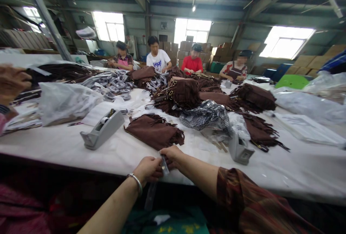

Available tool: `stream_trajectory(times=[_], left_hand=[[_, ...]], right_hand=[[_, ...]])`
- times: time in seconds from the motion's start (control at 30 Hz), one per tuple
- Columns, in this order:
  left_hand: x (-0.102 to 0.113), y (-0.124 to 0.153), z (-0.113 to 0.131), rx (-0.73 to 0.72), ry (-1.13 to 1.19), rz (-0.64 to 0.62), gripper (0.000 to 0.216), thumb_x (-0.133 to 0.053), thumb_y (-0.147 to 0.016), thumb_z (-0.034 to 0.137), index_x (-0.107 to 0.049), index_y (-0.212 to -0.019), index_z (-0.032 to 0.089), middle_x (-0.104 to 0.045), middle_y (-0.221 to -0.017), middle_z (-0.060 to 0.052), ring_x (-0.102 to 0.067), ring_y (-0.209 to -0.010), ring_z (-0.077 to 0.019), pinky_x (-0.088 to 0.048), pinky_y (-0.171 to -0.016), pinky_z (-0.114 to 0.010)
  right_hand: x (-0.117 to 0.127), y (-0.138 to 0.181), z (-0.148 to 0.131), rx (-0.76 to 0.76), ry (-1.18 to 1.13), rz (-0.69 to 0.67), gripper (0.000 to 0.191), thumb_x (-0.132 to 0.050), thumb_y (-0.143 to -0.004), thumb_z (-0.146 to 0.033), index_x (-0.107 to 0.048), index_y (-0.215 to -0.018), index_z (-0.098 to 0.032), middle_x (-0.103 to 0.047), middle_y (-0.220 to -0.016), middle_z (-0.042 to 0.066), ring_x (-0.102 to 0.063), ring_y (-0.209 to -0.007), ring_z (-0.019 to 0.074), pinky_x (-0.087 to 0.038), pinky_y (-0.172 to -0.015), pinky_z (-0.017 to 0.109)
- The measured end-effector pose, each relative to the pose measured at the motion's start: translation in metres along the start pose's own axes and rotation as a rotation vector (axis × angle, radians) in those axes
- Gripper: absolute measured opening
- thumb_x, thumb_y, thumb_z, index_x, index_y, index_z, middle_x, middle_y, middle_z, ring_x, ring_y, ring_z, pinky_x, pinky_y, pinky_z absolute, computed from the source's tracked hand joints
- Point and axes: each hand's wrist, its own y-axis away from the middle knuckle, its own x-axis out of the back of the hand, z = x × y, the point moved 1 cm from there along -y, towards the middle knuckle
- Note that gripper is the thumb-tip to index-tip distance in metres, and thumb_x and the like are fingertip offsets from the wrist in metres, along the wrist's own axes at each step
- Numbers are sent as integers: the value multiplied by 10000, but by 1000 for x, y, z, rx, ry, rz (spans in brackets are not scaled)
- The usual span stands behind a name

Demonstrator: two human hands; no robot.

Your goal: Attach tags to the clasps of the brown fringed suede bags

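My left hand [147, 169], with a silver bangle at the wrist, and my right hand [171, 153] meet at the front edge of the white table [54, 144]. Both pinch a small clear plastic strip or bag [163, 165] that hangs down below the table edge. Just beyond my hands lies a brown fringed suede bag [155, 131]. A grey tape dispenser [102, 129] stands to the left of it, and a second grey dispenser [240, 150] stands to the right.
Piles of brown fringed bags [186, 95], a crumpled patterned plastic bag [207, 115], white plastic bags [65, 100] and grey strap rolls [116, 81] cover the table. Several people work at the far side. Another person's hand [12, 82] shows at far left. Cardboard boxes line the back.
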Motion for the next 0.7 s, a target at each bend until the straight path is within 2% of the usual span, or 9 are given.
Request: stream_trajectory(times=[0.2,0.33,0.4,0.43,0.5,0.57,0.6,0.7], left_hand=[[-11,-6,0,6,49,25,325,-660,-768,447,-549,-813,145,-632,-658,-44,-599,-540,-154,-482,-514,-280],[-2,-13,2,19,119,4,169,-612,-805,290,-481,-803,183,-566,-626,22,-594,-558,-127,-481,-532,-248],[7,-16,4,35,137,-23,99,-554,-814,195,-459,-787,180,-514,-605,47,-512,-479,-71,-402,-472,-178],[12,-17,6,40,137,-40,86,-529,-813,165,-453,-775,176,-492,-599,55,-443,-434,-44,-334,-436,-149],[20,-19,8,43,119,-75,75,-503,-806,147,-447,-759,170,-459,-596,65,-310,-386,-14,-202,-395,-134],[23,-20,9,34,82,-99,61,-502,-798,176,-452,-763,171,-436,-594,71,-248,-379,-13,-136,-389,-148],[24,-20,10,24,56,-104,65,-508,-794,202,-456,-769,173,-425,-591,74,-237,-380,-18,-123,-389,-157],[21,-18,10,-24,-46,-95,132,-526,-785,301,-453,-776,192,-398,-579,85,-224,-384,-33,-104,-396,-182]], right_hand=[[-5,-4,0,73,16,21,178,-618,-803,-225,-501,-681,-169,-490,-417,-47,-488,-350,117,-439,-366,207],[4,-7,3,218,219,-5,300,-517,-886,-300,-554,-632,-143,-579,-509,32,-521,-389,133,-460,-412,253],[15,-6,5,326,283,22,269,-534,-876,-284,-616,-669,-134,-649,-649,67,-585,-507,144,-505,-527,274],[21,-6,7,432,316,50,198,-571,-851,-255,-651,-713,-139,-673,-735,71,-618,-605,151,-518,-613,275],[31,-3,9,783,476,96,91,-621,-804,-185,-707,-828,-172,-686,-896,63,-632,-814,160,-496,-771,264],[34,-2,10,1168,706,112,192,-628,-788,-148,-726,-941,-211,-673,-1000,57,-604,-932,169,-459,-838,264],[33,-3,11,1306,817,112,219,-627,-793,-153,-725,-974,-225,-667,-1019,55,-594,-943,173,-451,-834,270],[27,-10,9,1472,1057,117,159,-629,-823,-225,-725,-948,-250,-667,-1003,36,-572,-888,178,-428,-771,285]])
